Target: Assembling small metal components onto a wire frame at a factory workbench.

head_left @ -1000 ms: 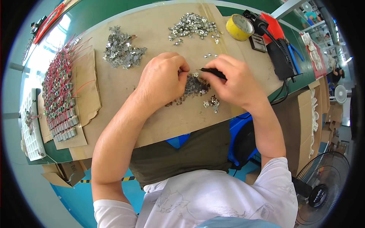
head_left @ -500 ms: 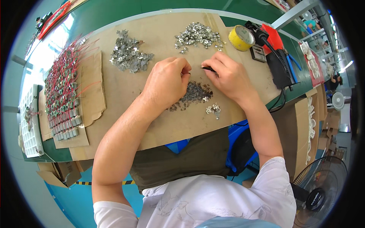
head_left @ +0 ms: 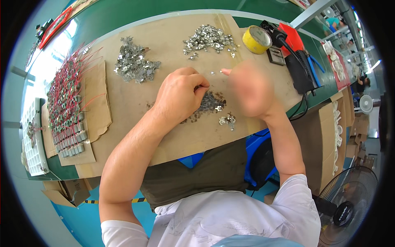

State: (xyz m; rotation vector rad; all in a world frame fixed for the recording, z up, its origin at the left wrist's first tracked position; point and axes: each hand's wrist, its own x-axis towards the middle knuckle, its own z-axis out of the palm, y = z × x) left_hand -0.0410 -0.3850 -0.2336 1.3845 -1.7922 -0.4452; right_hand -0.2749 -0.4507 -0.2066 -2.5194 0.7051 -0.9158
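The dark pile of small flat pieces (head_left: 212, 101) lies in the centre of the frame, partly behind your left hand (head_left: 183, 92). The fingers of this hand are curled toward the thumb, but their tips are partly hidden, so I cannot tell if they pinch a piece. Your right hand (head_left: 252, 88), right of centre, is strongly blurred; one digit points to the left, and I cannot tell whether the hand is spread or pinching. Near this digit lies a loose shiny piece (head_left: 213, 73). Just below the dark pile is a little group of shiny parts (head_left: 227, 120). At the upper centre you have a heap of shiny metal parts (head_left: 210, 39), and at the upper left a heap of grey flat pieces (head_left: 135, 61). A yellow tape roll (head_left: 256, 40) stands at the upper right; red-wired components (head_left: 66, 103) fill the left side.
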